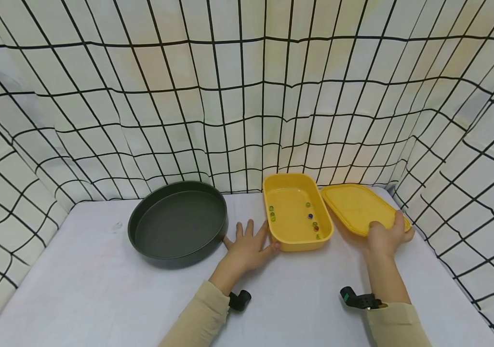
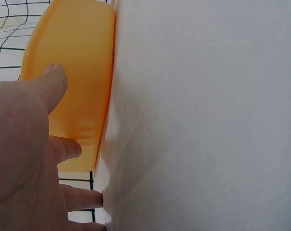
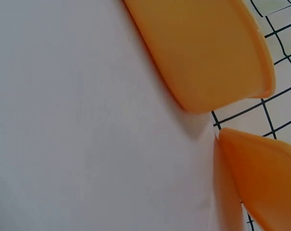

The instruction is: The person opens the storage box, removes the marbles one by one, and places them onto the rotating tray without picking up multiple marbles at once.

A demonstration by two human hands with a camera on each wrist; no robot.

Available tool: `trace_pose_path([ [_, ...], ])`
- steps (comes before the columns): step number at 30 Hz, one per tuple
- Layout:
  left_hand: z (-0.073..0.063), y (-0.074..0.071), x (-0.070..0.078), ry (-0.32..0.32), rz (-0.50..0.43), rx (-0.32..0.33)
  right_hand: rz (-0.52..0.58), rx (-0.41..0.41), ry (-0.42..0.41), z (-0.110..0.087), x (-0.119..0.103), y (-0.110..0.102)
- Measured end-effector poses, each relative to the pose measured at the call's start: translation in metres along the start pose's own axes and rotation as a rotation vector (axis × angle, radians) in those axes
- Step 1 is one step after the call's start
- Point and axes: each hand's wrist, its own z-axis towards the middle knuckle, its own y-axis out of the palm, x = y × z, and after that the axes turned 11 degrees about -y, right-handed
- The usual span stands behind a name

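Box [image 1: 291, 224] sits on the white table [image 1: 290, 299], right of the left hand [image 1: 247, 248] and left of the right hand [image 1: 385, 236]. Left hand is spread, palm down, at the box's near left corner: thumb on the near wall, index along the left side, other fingers fanned toward the pan [image 1: 181, 221]. Left wrist view has thumb and index against the box wall, the lower fingertips down by the cloth. Little finger is right at the pan's edge; can't tell if it touches. Right hand pinches the lid [image 1: 357, 207] at its near right corner, thumb on the upper face, remaining fingers mostly hidden. Lid lies forward and left of that hand, tilted, shadow under its near side; can't tell if the far edge rests on the table. Lid's left edge is just beside the box's right wall; right wrist view shows a gap between the two at that angle. Box is uncovered, small marbles inside: three greenish [image 1: 272, 214] along the left wall, a looser row [image 1: 311, 216] on the right including a blue and a reddish one. Black net [image 1: 242, 99] over white cloth stands behind.
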Motion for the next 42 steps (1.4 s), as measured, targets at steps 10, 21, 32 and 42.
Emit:
trace_pose_path([
  [10,0.000,0.000,0.000,-0.002,0.007,-0.006,-0.440,-0.120,-0.177,0.003,0.007,-0.004],
  [21,-0.002,-0.003,0.003,-0.003,0.010,-0.006,-0.989,-0.622,-0.272,0.017,-0.010,-0.028],
  [32,-0.002,-0.002,0.003,-0.006,0.010,-0.008,-1.143,-0.801,-0.235,0.020,0.001,-0.032],
  [42,-0.003,-0.003,0.003,-0.004,0.011,-0.005,-1.146,-0.789,-0.260,0.014,0.003,-0.029],
])
